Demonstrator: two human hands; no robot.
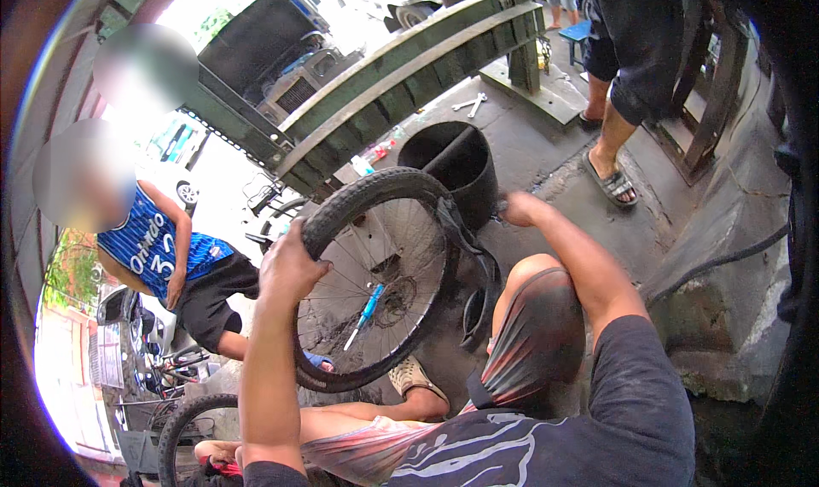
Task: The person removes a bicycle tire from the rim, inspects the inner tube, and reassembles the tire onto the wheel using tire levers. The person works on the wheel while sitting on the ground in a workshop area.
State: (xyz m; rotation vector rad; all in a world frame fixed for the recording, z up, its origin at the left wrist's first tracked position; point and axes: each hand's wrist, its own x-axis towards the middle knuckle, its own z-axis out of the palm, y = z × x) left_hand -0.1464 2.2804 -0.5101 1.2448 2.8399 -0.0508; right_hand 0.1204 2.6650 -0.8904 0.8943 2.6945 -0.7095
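A bicycle wheel (418,338) with a knobby black tyre stands tilted in front of me. My left hand (290,263) is closed round the tyre at its upper left, thumb toward the spokes. A black inner tube (488,274) hangs out at the wheel's right side in a loose loop. My right hand (518,209) is beside the black bucket (490,175), fingers curled together; whatever they hold is too small to make out. Through the spokes shows a blue-handled tool (367,306) with a silver rod.
Two wrenches (471,104) lie on the floor beyond the bucket. A green metal beam (409,69) crosses behind. One person in a blue jersey (175,244) is at left; another person's sandalled foot (610,180) stands at right. A second bicycle tyre (175,427) is at lower left.
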